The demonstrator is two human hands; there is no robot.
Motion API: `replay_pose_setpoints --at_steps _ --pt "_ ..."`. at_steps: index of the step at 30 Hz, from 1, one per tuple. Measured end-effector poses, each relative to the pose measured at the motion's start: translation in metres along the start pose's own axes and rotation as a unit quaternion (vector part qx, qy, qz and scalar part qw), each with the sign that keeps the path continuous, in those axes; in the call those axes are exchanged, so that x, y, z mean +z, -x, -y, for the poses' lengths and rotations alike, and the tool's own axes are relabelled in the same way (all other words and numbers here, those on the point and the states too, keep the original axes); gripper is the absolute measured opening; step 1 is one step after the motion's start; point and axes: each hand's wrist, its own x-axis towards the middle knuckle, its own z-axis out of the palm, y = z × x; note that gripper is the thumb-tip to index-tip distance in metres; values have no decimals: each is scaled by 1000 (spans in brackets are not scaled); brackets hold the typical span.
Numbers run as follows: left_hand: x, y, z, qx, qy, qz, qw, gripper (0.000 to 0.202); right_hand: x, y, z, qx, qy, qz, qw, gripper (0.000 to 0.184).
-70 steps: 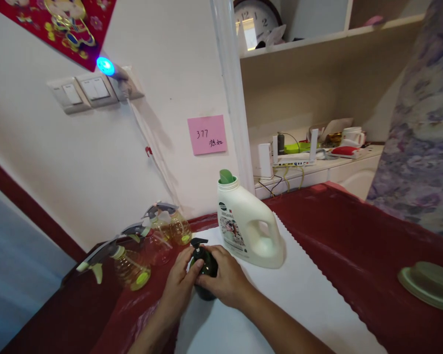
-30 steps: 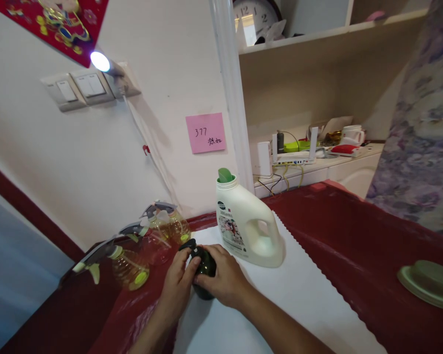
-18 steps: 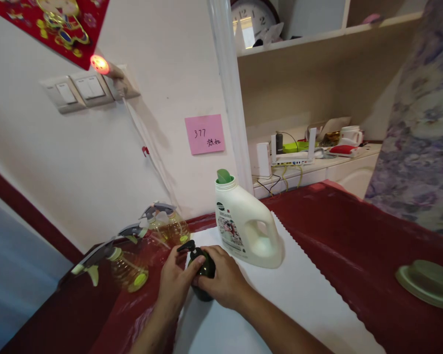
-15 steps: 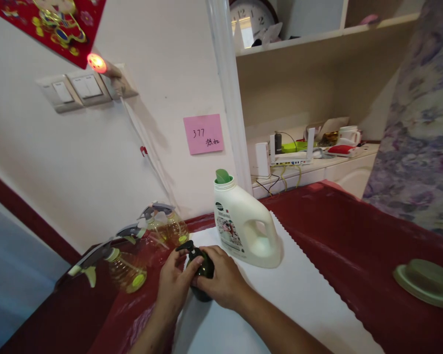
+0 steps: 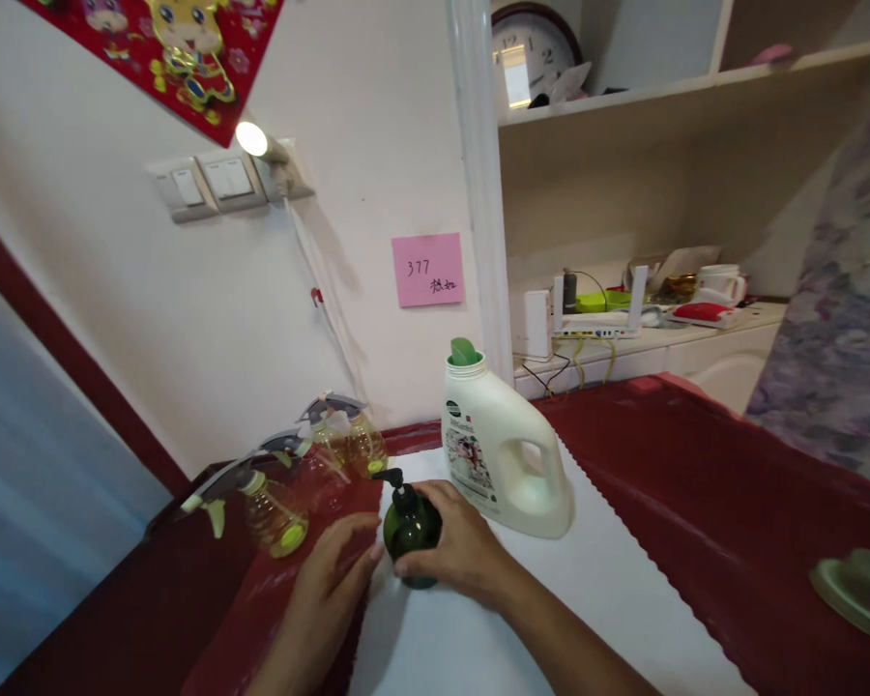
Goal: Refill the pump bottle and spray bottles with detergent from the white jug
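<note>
Plainly, right hand (image 5: 462, 543) holds bottle (image 5: 408, 535) near sheet edge (image 5: 369, 633)

Dark green pump bottle (image 5: 410, 527), cream jug (image 5: 504, 454), purple floral fabric (image 5: 826, 338).

Surroundings: wall fittings, shelf unit and table surface.
Wall, left: red decoration (image 5: 195, 63) with a cartoon figure, above two switch plates (image 5: 230, 181); a lamp (image 5: 253, 140), lit white, projects from the adjacent socket plate (image 5: 301, 166), with a white cable (image 5: 310, 249) running down. Pink note (image 5: 427, 270), marked "377", mounted beside the vertical trim (image 5: 487, 203). Shelf unit, upper: round clock (image 5: 540, 68), partly cut off; lower: white router (image 5: 595, 325) and white mug (image 5: 716, 282). Far right: floral curtain (image 5: 826, 329). Table: red covering (image 5: 667, 454); pale green dish (image 5: 859, 590) at the right edge.
</note>
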Motion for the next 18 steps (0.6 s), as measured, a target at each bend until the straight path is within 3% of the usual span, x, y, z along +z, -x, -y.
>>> replay_pose_setpoints --at_steps 3,6,13,18 --pt "-12 27 12 24 -82 79 993 27 1 2 -6 2 -5 18 1000 101" --pt "-11 47 31 63 -154 149 975 21 4 6 -5 4 -6 13 1000 94" --pt "2 63 56 78 -189 124 971 39 -6 2 28 -26 1 -3 1000 84" --pt "-6 60 79 108 -196 115 968 32 -39 24 69 -15 -23 -4 1000 86"
